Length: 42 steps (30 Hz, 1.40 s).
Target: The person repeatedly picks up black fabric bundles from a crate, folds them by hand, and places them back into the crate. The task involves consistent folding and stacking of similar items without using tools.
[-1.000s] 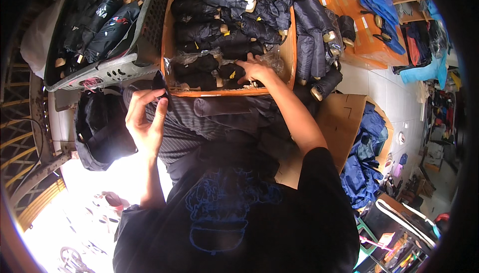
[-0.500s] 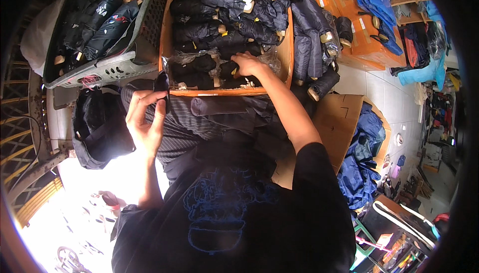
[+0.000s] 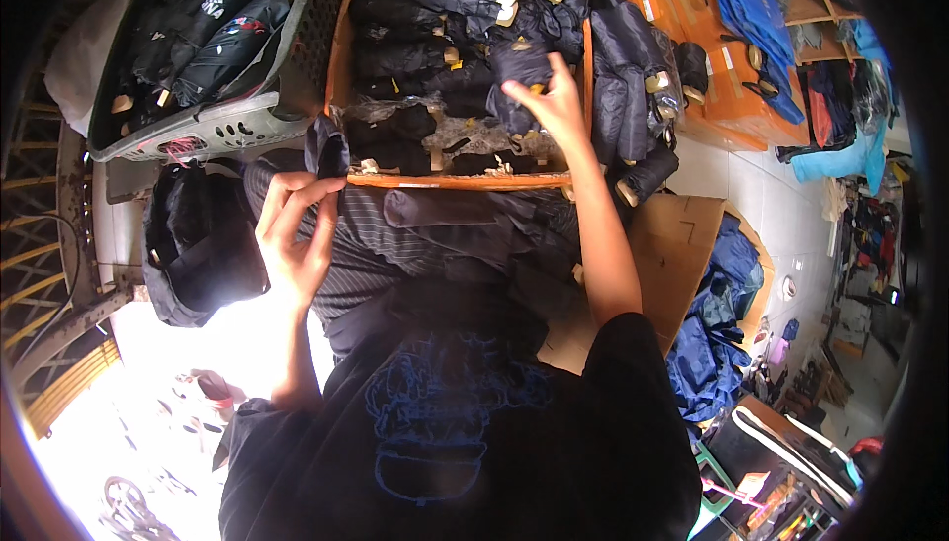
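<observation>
My right hand [image 3: 556, 106] grips a folded black umbrella [image 3: 520, 71], lifted above the orange-edged box [image 3: 465, 182] in front of me. Thumb and finger are spread around its dark cloth. Many more black umbrellas [image 3: 395, 51] with pale handle ends lie packed in that box. By its near left corner, my left hand [image 3: 297, 229] pinches a small black cloth piece [image 3: 326, 148], which looks like an umbrella sleeve. Crumpled clear plastic [image 3: 484, 133] shows in the box's near part, where a few umbrellas lie.
A grey plastic crate [image 3: 232, 126] of black umbrellas stands at the left, with a black bag [image 3: 203, 254] below it. Umbrellas [image 3: 623, 66] are heaped right of the box, near orange cartons [image 3: 727, 56]. A brown carton [image 3: 672, 254] holds blue cloth [image 3: 717, 333].
My right hand has lifted an umbrella out of the box's near part, moving up and to the right. My left hand has shifted slightly right, still pinching the black cloth piece.
</observation>
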Available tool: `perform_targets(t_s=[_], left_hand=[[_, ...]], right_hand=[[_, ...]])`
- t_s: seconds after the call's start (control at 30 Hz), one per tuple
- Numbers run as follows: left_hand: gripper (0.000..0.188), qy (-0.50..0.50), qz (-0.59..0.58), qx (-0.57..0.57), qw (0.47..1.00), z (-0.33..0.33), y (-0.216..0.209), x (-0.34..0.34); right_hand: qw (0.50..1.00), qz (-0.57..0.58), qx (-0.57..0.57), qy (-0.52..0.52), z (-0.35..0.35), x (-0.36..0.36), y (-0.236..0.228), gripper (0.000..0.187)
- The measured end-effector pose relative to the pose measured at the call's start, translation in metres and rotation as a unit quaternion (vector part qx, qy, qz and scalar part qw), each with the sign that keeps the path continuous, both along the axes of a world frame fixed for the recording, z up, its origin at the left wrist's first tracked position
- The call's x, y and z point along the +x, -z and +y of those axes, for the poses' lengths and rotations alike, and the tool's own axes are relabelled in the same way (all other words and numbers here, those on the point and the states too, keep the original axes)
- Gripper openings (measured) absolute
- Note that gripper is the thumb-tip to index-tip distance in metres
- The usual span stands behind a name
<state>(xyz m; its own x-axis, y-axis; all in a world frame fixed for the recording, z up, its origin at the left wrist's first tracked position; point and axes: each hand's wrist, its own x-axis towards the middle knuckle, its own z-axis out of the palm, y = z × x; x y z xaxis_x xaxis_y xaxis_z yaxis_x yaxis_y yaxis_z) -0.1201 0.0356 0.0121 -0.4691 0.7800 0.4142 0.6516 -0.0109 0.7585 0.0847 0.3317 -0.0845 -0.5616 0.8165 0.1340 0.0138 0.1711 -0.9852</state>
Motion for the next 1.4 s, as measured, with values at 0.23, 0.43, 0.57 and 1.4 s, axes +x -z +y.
perform_targets(t_s=[0.23, 0.43, 0.57, 1.4], left_hand=[[0.030, 0.120, 0.038, 0.027, 0.992, 0.031, 0.017, 0.017], [0.025, 0.121, -0.066, 0.002, 0.990, 0.038, 0.036, 0.025], [0.026, 0.135, -0.159, -0.039, 0.977, 0.036, 0.043, 0.026], [0.018, -0.059, -0.119, -0.085, 0.988, 0.033, 0.073, 0.051]], right_hand=[[0.870, 0.311, -0.382, -0.018, -0.029, 0.038, -0.053, 0.070], [0.818, 0.295, -0.443, -0.218, -0.110, 0.041, -0.046, 0.079], [0.856, 0.189, -0.426, -0.224, -0.145, 0.017, -0.047, 0.082], [0.948, 0.049, -0.264, -0.173, -0.179, 0.026, -0.031, 0.075]])
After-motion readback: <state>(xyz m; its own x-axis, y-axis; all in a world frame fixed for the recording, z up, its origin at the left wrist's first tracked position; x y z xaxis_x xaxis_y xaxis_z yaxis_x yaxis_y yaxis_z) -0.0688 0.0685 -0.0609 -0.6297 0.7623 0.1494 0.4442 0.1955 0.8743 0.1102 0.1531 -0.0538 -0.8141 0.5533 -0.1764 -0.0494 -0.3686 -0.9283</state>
